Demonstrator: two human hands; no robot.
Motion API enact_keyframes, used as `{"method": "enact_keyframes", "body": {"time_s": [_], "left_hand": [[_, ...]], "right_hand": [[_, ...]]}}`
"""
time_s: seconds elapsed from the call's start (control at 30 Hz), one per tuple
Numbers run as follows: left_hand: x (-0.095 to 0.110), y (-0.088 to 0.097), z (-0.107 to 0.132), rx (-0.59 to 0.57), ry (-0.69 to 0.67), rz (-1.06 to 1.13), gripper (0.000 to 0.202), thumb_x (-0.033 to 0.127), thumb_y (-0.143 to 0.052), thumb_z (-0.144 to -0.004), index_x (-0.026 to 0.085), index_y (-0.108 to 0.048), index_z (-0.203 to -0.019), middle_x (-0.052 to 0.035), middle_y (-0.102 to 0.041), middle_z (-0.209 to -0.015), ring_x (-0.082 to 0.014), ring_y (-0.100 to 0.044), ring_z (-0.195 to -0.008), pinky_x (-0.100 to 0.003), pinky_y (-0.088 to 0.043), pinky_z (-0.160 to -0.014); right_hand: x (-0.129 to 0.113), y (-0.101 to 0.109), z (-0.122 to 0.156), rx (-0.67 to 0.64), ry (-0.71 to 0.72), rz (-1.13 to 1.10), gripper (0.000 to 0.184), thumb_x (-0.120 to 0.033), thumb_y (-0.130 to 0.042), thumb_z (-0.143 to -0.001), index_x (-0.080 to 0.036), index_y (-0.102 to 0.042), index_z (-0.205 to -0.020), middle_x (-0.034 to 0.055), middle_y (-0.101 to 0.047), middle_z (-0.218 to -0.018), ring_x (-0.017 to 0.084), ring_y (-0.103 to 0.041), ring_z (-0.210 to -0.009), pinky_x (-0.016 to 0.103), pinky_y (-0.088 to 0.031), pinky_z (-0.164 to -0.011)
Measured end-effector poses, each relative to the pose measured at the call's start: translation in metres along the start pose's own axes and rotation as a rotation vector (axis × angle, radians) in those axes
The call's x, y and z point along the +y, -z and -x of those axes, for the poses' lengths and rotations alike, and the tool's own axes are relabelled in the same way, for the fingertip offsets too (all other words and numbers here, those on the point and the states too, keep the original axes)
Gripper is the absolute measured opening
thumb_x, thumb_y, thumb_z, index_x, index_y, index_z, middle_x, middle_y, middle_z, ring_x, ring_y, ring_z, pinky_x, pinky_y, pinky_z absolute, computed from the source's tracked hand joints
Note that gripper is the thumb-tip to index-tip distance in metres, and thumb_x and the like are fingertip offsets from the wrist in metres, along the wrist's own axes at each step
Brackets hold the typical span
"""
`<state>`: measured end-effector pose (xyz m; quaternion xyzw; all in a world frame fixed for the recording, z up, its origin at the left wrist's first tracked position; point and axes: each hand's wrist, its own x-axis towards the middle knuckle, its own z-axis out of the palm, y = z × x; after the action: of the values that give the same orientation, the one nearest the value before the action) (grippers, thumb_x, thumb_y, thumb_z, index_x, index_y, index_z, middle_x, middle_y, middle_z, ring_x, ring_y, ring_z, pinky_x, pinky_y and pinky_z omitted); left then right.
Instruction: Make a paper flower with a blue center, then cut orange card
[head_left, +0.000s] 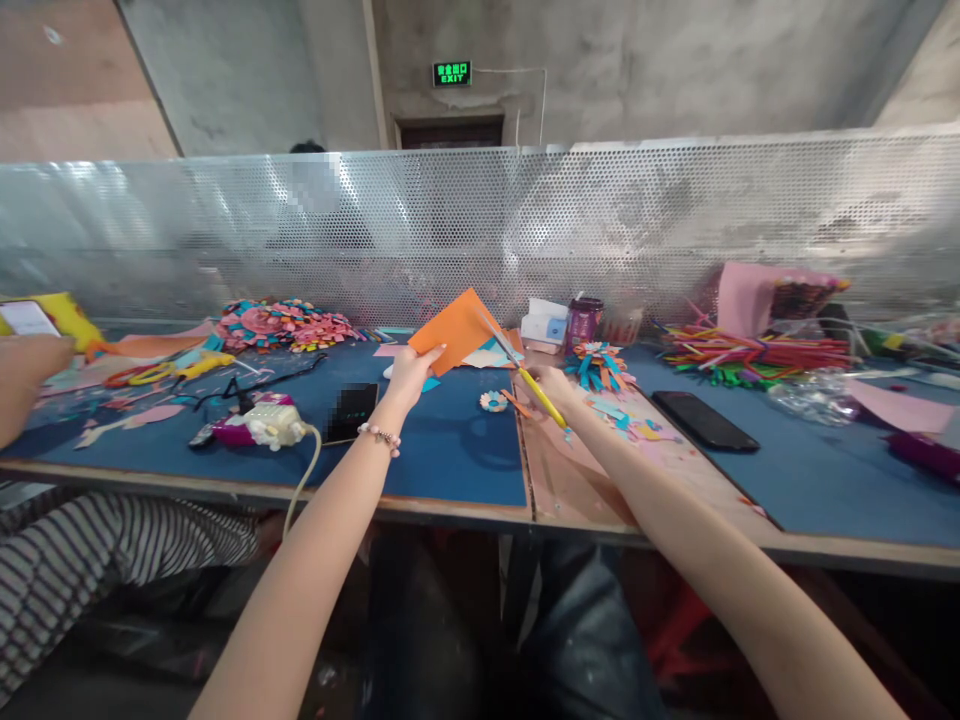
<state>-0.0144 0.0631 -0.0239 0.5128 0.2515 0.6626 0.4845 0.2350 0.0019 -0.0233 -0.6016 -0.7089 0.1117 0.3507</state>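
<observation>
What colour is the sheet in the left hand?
The sheet is orange, shown best in the head view.

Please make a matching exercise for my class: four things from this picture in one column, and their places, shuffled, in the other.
Column one
1. Orange sheet
2. Scissors beside that sheet
3. Beaded bracelet
4. Exit sign

Column two
A. Higher up than the perforated metal screen
B. In the right hand
C. Around the left wrist
D. In the left hand

Right pairs: 1-D, 2-B, 3-C, 4-A
</observation>
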Motion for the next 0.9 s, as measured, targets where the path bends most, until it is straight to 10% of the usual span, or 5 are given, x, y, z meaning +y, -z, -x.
{"method": "enact_keyframes", "body": {"time_s": [0.9], "left_hand": [[-0.0031,0.0013,-0.0038,0.009,0.018,0.065,0.044,0.016,-0.08,-0.069,0.011,-0.069,-0.111,-0.0152,-0.071,-0.115,-0.0317,-0.067,-0.109,-0.046,-0.055,-0.094]], "right_hand": [[0.0033,-0.0021,-0.0013,0.089,0.084,0.106,0.043,-0.046,-0.049,-0.085,-0.012,-0.072,-0.074,0.0037,-0.061,-0.059,0.015,-0.055,-0.058,0.023,-0.028,-0.052]]}}
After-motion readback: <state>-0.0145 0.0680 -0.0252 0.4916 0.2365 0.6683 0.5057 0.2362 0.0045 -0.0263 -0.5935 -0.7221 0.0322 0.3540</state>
